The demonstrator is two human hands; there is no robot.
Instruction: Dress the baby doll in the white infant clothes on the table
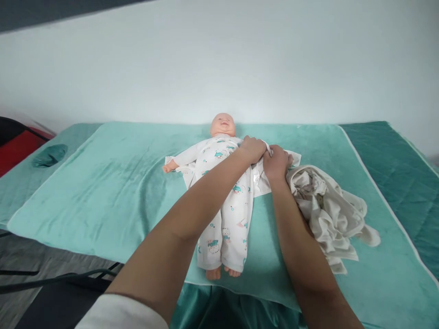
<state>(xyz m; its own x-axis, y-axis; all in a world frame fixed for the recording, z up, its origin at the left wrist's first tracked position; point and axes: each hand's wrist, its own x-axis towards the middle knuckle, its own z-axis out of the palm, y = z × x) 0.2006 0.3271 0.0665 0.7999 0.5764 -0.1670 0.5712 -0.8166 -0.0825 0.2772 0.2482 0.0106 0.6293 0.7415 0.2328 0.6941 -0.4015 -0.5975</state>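
A baby doll (222, 124) lies on its back, head toward the wall, in white printed clothes (236, 201) with long legs. Its bare feet (219, 273) stick out toward me. The arm on the left of the picture is in a white sleeve (188, 156), with the doll's hand (170, 166) showing. At the other arm, my left hand (254, 149) is closed on the white baby shirt near the shoulder. Just right of it my right hand (276, 162) grips the same shirt's sleeve cloth. My hands cover most of that doll arm.
A crumpled heap of off-white cloth (329, 210) lies beside my right forearm. Underneath is a light green padded cover (113, 183), with darker green quilted cloth (394, 173) on the right. A white wall (219, 59) stands behind. Something red (18, 148) is at the far left.
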